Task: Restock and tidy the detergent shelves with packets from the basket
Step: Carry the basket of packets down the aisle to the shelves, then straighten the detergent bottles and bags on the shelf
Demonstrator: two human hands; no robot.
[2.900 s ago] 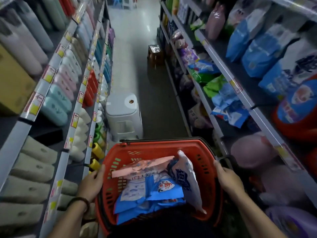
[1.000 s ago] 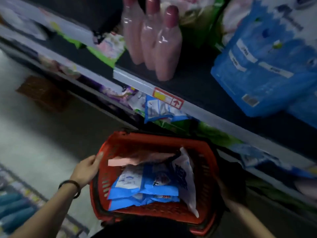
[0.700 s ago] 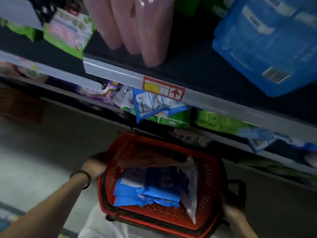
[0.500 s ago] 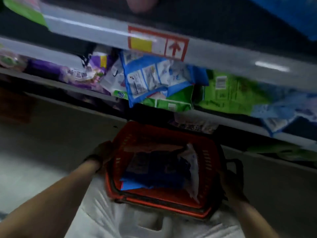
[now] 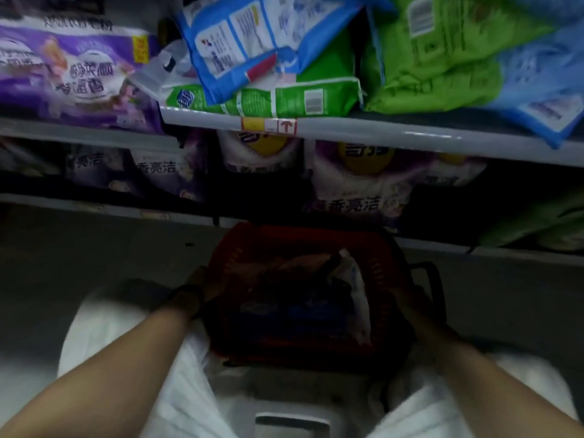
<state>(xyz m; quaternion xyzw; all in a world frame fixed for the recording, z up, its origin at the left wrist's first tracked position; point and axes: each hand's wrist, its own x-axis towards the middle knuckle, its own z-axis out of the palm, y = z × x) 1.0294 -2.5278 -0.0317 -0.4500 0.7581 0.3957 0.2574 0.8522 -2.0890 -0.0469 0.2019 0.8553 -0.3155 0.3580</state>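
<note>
You gripped the red plastic mesh basket (image 5: 384,279) w/ both hands: left hand (image 5: 202,287) clamped on its 9 o'clock rim, right hand (image 5: 410,300) on the 3 o'clock rim, fingers too dark to make out. Blue detergent packets (image 5: 303,311) lay inside. Grey metal shelf (image 5: 379,131) at 12 o'clock.

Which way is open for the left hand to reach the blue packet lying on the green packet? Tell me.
Probably straight up: the left hand grips the red basket rim, and only open air shows between it and the blue packet overhanging the green packet.
</note>
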